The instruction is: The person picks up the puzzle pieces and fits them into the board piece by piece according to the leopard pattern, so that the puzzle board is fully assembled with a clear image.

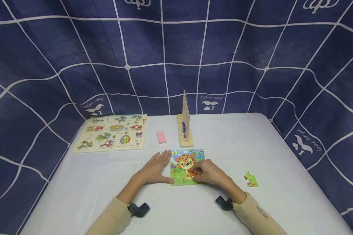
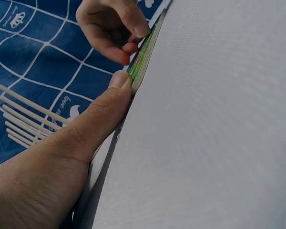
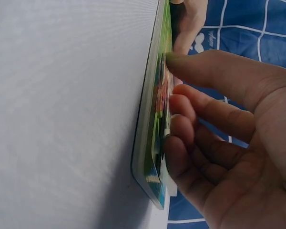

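Observation:
A square jigsaw puzzle (image 1: 180,178) with a cartoon leopard on a green and blue ground lies flat on the white table. My left hand (image 1: 156,169) rests along its left side, fingers extended, and the thumb (image 2: 117,90) touches the near left corner. Over the puzzle's right part, my right hand (image 1: 210,173) has bent fingers and thumb set down around a puzzle piece (image 3: 162,95), which the hand mostly hides. One loose puzzle piece (image 1: 252,180), green with a bit of red, lies apart on the right.
Behind the puzzle stands a wooden base (image 1: 186,143) with upright pegs and a few purple beads. A pink block (image 1: 161,137) lies left of it. At the back left is a vehicle puzzle board (image 1: 110,133). A blue checked cloth (image 1: 182,42) hangs behind the table (image 1: 182,212).

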The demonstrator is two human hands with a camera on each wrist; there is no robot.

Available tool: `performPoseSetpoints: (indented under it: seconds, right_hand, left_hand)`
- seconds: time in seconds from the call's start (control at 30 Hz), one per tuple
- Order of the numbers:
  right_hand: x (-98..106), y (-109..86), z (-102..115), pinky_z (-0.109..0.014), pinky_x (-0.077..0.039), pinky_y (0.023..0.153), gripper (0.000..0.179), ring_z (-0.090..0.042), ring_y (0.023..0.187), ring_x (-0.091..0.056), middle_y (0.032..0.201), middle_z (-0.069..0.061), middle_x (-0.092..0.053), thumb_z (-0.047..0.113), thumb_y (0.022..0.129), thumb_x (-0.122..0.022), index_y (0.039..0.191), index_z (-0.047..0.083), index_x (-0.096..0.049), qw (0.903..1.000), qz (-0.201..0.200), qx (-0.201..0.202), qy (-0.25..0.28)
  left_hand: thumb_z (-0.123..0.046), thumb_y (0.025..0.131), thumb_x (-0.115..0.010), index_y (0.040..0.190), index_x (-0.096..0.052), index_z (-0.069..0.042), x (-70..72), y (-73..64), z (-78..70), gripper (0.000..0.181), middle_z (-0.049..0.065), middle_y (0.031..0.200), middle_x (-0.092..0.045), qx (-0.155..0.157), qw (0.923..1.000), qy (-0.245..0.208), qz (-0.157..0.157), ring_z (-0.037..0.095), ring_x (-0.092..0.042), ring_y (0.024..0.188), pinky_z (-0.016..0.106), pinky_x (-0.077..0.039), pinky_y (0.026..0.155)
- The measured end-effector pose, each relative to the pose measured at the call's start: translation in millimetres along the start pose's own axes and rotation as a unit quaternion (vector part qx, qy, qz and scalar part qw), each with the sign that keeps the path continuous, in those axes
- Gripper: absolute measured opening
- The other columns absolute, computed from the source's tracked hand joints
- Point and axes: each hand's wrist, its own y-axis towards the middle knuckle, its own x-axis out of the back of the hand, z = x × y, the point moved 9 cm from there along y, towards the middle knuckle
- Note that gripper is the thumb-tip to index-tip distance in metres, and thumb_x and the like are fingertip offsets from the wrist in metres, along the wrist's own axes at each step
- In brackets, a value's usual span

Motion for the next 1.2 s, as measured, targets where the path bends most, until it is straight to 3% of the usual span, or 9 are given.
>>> performPoseSetpoints:
  seconds: [0.43, 0.7, 1.2]
  right_hand:
    - [2.7, 1.0, 0.1, -0.016, -0.046, 0.059, 0.029, -0.008, 0.07, -0.054, 0.078, 0.006, -0.063, 0.018, 0.072, -0.086, 0.097, 0.012, -0.073, 0.9998, -0.001, 0.004, 0.02]
    - [1.5, 0.8, 2.3, -0.016, -0.045, 0.06, 0.029, -0.009, 0.07, -0.054, 0.077, 0.005, -0.063, 0.016, 0.071, -0.085, 0.097, 0.011, -0.074, 0.9998, 0.002, 0.016, 0.013]
    - [0.2, -0.7, 3.2, -0.018, -0.044, 0.062, 0.033, -0.011, 0.073, -0.053, 0.08, 0.007, -0.062, 0.017, 0.071, -0.086, 0.1, 0.011, -0.073, 0.9999, 0.015, 0.004, -0.004]
  left_hand:
    - [-0.08, 0.068, -0.064, 0.155, -0.021, -0.006, -1.2, -1.1, 0.5, 0.122, 0.007, 0.164, -0.013, 0.007, 0.9999, -0.007, 0.002, 0.021, -0.011, 0.153, 0.044, -0.008, 0.126]
    - [-0.08, 0.068, -0.065, 0.154, -0.021, -0.005, -0.2, -1.5, 0.3, 0.122, 0.007, 0.164, -0.013, 0.006, 0.9999, -0.01, 0.0, 0.021, -0.011, 0.153, 0.044, -0.007, 0.126]
    - [-0.082, 0.067, -0.064, 0.155, -0.021, -0.006, -1.1, -0.4, 1.5, 0.124, 0.006, 0.164, -0.013, 0.008, 0.9999, -0.008, 0.0, 0.021, -0.01, 0.153, 0.044, -0.007, 0.126]
